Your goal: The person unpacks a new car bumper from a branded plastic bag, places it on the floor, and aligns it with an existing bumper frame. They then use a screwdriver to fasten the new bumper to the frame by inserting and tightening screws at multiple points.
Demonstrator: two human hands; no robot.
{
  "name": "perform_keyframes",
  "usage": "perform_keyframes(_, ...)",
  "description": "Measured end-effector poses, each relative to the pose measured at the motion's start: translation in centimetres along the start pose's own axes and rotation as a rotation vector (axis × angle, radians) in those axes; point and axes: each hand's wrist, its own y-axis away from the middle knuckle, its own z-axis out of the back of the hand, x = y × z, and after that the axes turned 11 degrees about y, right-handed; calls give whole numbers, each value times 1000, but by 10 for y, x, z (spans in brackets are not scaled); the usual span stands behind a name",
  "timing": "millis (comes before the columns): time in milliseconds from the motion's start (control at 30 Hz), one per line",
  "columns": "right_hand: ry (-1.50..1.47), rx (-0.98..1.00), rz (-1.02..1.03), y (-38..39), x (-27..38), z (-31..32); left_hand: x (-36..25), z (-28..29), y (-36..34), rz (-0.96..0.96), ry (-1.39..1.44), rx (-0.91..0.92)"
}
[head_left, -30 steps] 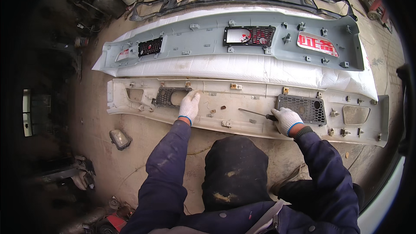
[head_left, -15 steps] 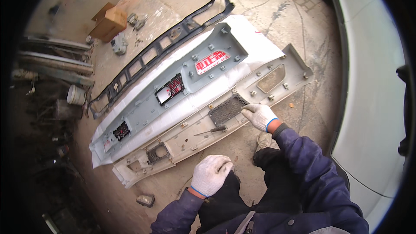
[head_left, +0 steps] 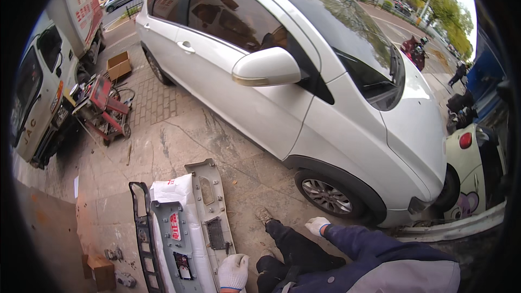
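My left hand (head_left: 233, 272), in a white knit glove, hovers over the near part of a beige car trim panel (head_left: 228, 227). Its fingers are curled together; anything inside is hidden. My right hand (head_left: 316, 226), gloved alike, is out to the right by the white car's front wheel, fingers drawn in and their inner side hidden. A black mesh insert (head_left: 215, 233) sits in the beige panel, with what looks like a screwdriver (head_left: 227, 247) beside it. A grey panel (head_left: 172, 239) with clips lies on white sheeting (head_left: 157, 189), left of the beige one.
A black frame part (head_left: 143, 233) lies farther left, near a cardboard box (head_left: 102, 272). The white car (head_left: 244, 97) stands ahead, its mirror (head_left: 267, 67) jutting out. A red wheeled cart (head_left: 103, 103) and a truck (head_left: 40, 87) stand at far left.
My view has swung up and right, bringing the car and street in. My right hand has left the mesh insert and moved right; my left hand now overlaps the beige panel.
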Motion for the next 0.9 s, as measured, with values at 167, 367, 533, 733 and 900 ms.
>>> perform_keyframes(167, -115, 88, -356, 154, -143, -105, -3, -3, 69, 93, -312, 350)
perform_keyframes(367, -581, 79, -490, 300, -210, -230, -63, -54, 94, -117, -586, 640)
perform_keyframes(533, -1035, 77, -623, 377, -249, -305, -158, -148, 72, -286, -763, 607)
perform_keyframes(733, -1253, -115, -781, 479, -354, -410, -276, -347, 131, -737, -727, 598)
perform_keyframes(900, -1426, -200, -1129, 544, -447, -457, -360, -488, 224, -834, -780, 917)
